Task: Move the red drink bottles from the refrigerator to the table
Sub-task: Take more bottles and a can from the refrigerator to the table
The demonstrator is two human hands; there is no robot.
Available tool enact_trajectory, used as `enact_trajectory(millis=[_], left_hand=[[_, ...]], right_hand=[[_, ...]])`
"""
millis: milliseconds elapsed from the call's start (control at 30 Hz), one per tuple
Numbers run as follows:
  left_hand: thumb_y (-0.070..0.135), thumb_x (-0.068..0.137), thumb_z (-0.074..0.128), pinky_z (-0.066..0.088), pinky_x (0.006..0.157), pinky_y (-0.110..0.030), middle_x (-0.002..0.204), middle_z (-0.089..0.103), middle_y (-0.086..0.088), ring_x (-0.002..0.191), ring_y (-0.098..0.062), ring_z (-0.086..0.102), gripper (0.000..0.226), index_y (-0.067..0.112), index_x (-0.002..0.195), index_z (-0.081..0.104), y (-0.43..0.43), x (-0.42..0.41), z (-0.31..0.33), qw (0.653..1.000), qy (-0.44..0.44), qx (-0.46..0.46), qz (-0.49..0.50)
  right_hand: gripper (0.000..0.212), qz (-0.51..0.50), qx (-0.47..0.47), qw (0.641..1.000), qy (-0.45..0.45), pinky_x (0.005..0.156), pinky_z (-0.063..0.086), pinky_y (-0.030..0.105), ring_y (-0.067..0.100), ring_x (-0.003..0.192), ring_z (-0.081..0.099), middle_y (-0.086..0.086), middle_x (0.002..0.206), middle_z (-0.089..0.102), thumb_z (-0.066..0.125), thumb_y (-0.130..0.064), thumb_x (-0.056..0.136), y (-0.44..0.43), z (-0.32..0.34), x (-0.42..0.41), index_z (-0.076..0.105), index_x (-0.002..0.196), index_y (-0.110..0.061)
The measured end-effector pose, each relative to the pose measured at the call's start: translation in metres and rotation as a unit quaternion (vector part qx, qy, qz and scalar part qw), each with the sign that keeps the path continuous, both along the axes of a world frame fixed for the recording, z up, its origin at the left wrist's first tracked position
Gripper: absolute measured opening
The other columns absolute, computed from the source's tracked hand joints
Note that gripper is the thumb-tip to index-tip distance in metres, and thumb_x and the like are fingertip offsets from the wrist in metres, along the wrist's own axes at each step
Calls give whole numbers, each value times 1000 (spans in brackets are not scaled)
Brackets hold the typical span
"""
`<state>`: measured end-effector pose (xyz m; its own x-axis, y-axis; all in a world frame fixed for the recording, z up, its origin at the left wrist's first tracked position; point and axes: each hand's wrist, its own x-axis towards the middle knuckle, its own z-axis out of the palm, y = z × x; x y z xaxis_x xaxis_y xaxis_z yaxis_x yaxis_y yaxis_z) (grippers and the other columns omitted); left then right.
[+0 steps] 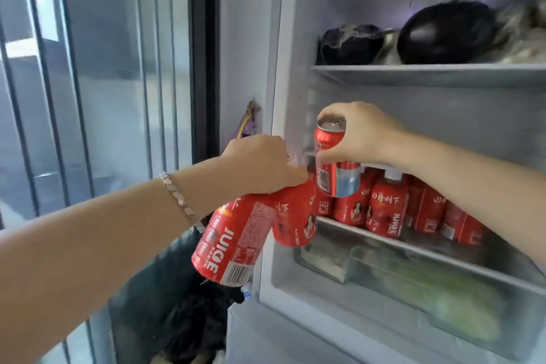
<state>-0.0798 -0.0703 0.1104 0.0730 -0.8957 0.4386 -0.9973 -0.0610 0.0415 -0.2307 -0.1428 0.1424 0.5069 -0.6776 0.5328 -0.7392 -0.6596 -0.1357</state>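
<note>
- The left hand (260,165) has its fingers curled round the tops of two bottles. It holds them just outside the left edge of the open white refrigerator (283,38).
- The outer red plastic bottle (233,242) hangs tilted. Its label reads "JUICE" in white, beside a barcode and fine print too small to read.
- The inner red plastic bottle (295,216) touches the outer one. Its label shows Chinese characters and a printed figure.
- The right hand (360,136) pinches a red metal can with a silver top (334,162), fingers over the rim and thumb lower on the side. The can is upright in front of the middle shelf (413,242).
- The middle shelf carries a row of red drink bottles (387,210) with white caps and "JUICE" labels. The can and the right forearm cover part of the row.
- The upper shelf (428,74) carries a dark purple aubergine (446,35) and a dark wrapped item (348,44).
- The clear drawer (384,275) below holds a green vegetable (449,287).
- A silver bracelet (180,201) sits on the left wrist.
</note>
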Motion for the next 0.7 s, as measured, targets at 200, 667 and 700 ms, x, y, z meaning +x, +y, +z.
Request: enact_trajectory(millis=[200, 667, 700], left_hand=[[53, 87, 39, 37, 72, -31, 93, 60, -4, 97, -27, 59, 40, 15, 85, 52, 110, 10, -80, 989, -34, 61, 127], [51, 87, 41, 38, 61, -24, 90, 69, -2, 74, -19, 59, 39, 17, 85, 60, 532, 43, -187, 864, 9, 142, 484], [52, 87, 41, 38, 61, -24, 88, 68, 0, 70, -17, 55, 40, 17, 86, 60, 572, 40, -190, 852, 22, 135, 506]], right_hand=[[60, 120, 50, 985, 113, 75, 43, 30, 21, 99, 55, -3, 99, 50, 77, -42, 58, 76, -72, 48, 54, 113, -34], [73, 511, 91, 819, 244, 74, 53, 28, 21, 95, 57, 1, 114, 50, 80, -45, 64, 441, -189, 178, 47, 127, -30], [72, 534, 87, 802, 253, 72, 53, 27, 21, 95, 57, 1, 115, 50, 80, -45, 65, 478, -194, 183, 47, 128, -30]])
